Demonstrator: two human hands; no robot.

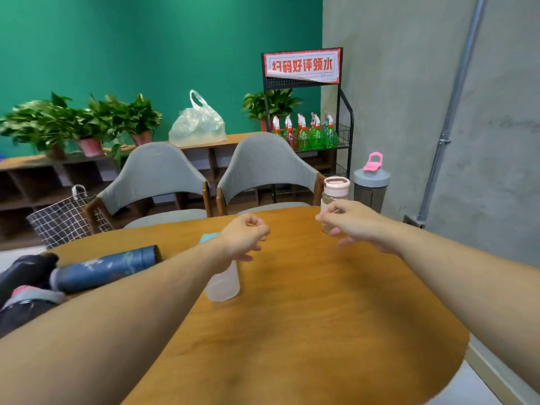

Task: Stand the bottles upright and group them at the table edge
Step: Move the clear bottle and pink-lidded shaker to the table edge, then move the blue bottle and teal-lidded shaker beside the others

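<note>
A clear bottle with a pink lid [336, 189] stands upright at the table's far right edge, beside an upright grey bottle with a pink flip cap [371, 190]. My right hand [355, 225] hovers just in front of the clear bottle, fingers apart, holding nothing. A translucent white bottle [223, 285] with a teal cap [208, 237] lies on its side mid-table, partly under my left forearm. My left hand [245, 238] floats above it, loosely curled and empty. A dark blue patterned flask [108, 268] lies on its side at the left. Two more dark bottles [26, 276] lie at the far left edge.
The round wooden table [306, 331] has two grey chairs [263, 171] behind it. A checked basket [62, 217] sits on the floor at left. A rack of spray bottles [309, 133] and a concrete wall stand at the right.
</note>
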